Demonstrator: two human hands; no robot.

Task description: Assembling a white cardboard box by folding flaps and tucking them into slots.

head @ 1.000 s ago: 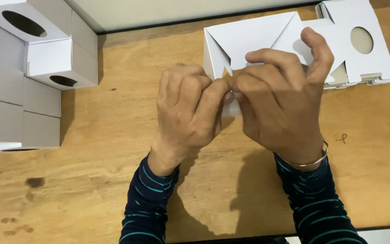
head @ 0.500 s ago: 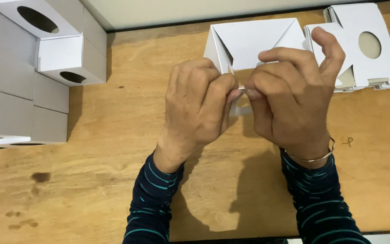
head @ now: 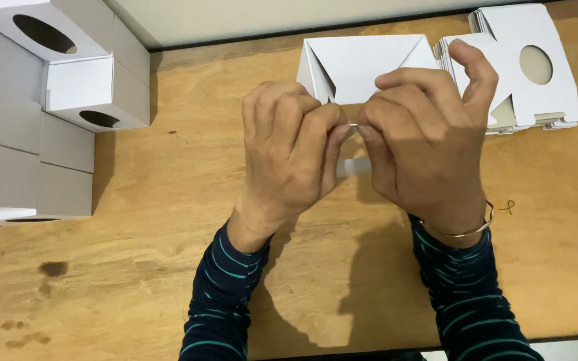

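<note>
On the wooden table [head: 135, 267], above mid-table, we hold a half-folded white carton [head: 362, 67]: light, thin card that looks easy to crease, best held at its folds. Our left hand [head: 289, 154] and right hand [head: 423, 144] pinch its small flap [head: 354, 166], fingers closed.
</note>
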